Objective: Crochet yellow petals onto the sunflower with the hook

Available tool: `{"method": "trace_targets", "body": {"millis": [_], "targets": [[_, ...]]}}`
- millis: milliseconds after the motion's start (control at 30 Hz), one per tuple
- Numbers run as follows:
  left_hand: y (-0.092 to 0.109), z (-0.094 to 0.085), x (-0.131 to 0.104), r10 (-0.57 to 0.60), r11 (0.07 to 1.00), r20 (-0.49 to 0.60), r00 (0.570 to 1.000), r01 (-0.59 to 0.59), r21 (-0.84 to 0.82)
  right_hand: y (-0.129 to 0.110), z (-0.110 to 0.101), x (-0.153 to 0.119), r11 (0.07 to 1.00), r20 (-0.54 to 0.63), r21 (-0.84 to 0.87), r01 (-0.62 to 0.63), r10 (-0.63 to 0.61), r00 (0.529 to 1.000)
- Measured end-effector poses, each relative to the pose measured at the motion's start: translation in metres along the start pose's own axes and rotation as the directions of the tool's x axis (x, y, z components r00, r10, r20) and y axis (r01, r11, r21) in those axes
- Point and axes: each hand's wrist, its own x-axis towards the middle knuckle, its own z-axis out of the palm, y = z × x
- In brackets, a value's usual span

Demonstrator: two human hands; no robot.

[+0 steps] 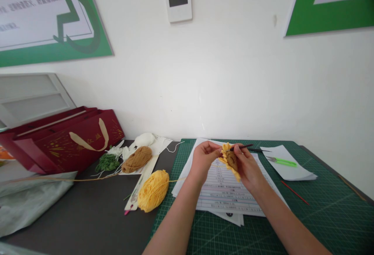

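A crocheted sunflower piece (232, 160) with a brown centre and yellow petals is held up over the printed sheets. My left hand (204, 156) pinches its left edge between thumb and fingers. In my right hand (248, 169) is a dark crochet hook (244, 146), its tip pointing left at the yellow petals. The right fingers also lie close against the flower's right side; whether they grip it is hidden. From a ball of yellow yarn (153, 190) on the left, a strand runs toward my left hand.
Printed sheets (216, 196) lie on a green cutting mat (315, 216). Green snips (283, 162) rest on white paper (300, 175) at right, near a red stick (295, 192). Leftward are brown yarn (137, 159), green yarn (107, 162) and a maroon gift bag (82, 142).
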Motion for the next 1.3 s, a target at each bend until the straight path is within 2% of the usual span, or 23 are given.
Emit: {"method": "trace_targets", "body": {"millis": [233,467,667,933,1167,1300], "targets": [[-0.009,0.000,0.002,-0.062,0.996,0.071,0.996,0.067,-0.066,-0.007,-0.003,0.000,0.997,0.035,-0.050,0.051,-0.049,0.998],[-0.005,-0.002,-0.001,-0.071,0.993,0.138,0.988,0.083,-0.084,-0.004,-0.006,0.002,0.994,0.032,-0.068,0.090,-0.088,0.996],[-0.005,-0.009,0.003,-0.061,0.998,0.129,0.990,0.062,0.001,-0.003,-0.010,0.007,0.991,-0.023,-0.053,0.127,-0.128,0.992],[0.001,-0.012,0.002,-0.126,0.976,0.130,0.984,0.099,0.196,-0.002,-0.018,0.012,0.990,-0.068,-0.036,0.133,-0.135,0.988],[0.007,-0.019,0.003,-0.166,0.923,-0.028,0.986,0.165,0.348,0.002,-0.027,0.020,0.990,-0.105,-0.020,0.139,-0.140,0.985],[0.007,-0.031,0.008,-0.146,0.842,-0.199,0.969,0.228,0.489,0.008,-0.030,0.024,0.991,-0.108,-0.015,0.136,-0.137,0.985]]}}
